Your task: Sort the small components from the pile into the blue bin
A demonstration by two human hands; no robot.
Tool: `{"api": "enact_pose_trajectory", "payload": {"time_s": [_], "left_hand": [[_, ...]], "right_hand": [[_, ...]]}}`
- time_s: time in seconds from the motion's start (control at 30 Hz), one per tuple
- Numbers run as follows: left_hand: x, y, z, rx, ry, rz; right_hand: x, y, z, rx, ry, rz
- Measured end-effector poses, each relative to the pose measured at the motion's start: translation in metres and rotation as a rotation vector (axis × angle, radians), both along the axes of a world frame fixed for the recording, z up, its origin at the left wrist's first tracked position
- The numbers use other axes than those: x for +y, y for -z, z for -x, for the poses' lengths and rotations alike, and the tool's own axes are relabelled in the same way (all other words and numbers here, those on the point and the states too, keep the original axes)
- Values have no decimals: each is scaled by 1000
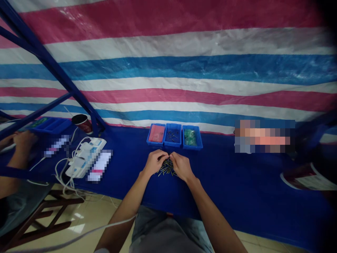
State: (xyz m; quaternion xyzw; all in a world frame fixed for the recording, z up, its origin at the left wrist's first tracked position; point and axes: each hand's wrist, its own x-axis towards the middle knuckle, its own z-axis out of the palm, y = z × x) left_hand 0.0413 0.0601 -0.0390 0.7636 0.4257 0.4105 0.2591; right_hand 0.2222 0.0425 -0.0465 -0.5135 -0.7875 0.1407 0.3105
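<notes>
On the blue table a loose pile of thin, dark and brassy screw-like pieces (166,169) lies right under my hands. My left hand (154,162) curls over the pile's left side, with thumb and forefinger pinched together. From the right, my right hand (182,165) meets it, its fingers also closed in a pinch. The fingertips of both hands almost touch above the pile. Whatever they pinch is too small to make out.
Behind the hands stand three blue trays: one with pink bags (157,133), one with several thin dark pieces (172,135), one with green packets (190,137). At left are a power strip (85,158), cables, a cup (83,123) and a co-worker's hand (25,140).
</notes>
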Motion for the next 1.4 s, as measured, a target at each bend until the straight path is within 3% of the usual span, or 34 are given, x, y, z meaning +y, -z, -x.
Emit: {"api": "enact_pose_trajectory", "payload": {"time_s": [0.3,0.6,1.4], "left_hand": [[0,2,0,-1,1,0],[-1,-2,1,16,-54,26],[0,0,1,1,-30,35]], "right_hand": [[2,1,-3,21,38,-30],[1,-2,-5,250,-40,-50],[1,-4,-5,209,-76,-13]]}}
